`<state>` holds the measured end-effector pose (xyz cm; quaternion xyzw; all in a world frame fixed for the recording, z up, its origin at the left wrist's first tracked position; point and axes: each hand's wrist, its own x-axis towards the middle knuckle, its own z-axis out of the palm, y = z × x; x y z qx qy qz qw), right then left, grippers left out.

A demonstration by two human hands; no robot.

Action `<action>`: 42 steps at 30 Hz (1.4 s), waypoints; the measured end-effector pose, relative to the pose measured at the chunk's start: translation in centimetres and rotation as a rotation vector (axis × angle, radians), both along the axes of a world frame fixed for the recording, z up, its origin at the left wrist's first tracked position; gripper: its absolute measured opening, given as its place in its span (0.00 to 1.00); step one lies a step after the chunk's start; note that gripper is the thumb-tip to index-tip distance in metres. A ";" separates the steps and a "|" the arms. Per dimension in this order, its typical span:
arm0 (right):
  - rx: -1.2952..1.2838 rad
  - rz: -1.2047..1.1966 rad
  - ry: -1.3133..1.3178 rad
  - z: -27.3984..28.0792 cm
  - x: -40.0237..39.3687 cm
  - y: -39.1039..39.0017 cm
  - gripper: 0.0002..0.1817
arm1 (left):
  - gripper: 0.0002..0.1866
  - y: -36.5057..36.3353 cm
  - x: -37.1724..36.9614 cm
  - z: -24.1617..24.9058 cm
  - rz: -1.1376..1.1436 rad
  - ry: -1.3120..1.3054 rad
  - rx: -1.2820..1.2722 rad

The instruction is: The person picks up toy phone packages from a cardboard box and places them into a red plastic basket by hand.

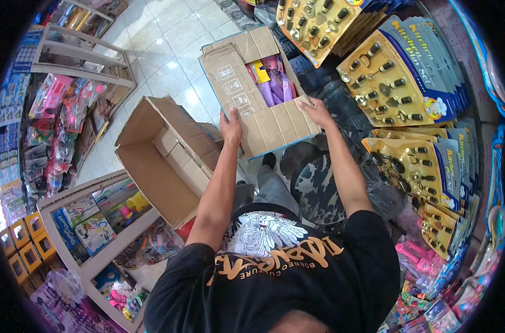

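- Cardboard carton [263, 119], flaps open, sits ahead of the person on the floor; packaged purple and pink goods [274, 83] lie inside.
- Empty box [163, 158] gapes just left of it.
- Left hand [230, 126] clamps the near flap's edge.
- Right hand [317, 111] rests spread on the right flap.
- Judged step: opening or steadying the carton; next calls for reaching inside.
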<state>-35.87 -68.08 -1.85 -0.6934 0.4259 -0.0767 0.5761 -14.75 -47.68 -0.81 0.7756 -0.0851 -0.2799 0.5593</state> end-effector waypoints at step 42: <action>-0.348 -0.445 0.148 20.9 -37.7 32.5 0.16 | 0.31 20.5 -28.2 14.4 -0.755 -0.146 -0.420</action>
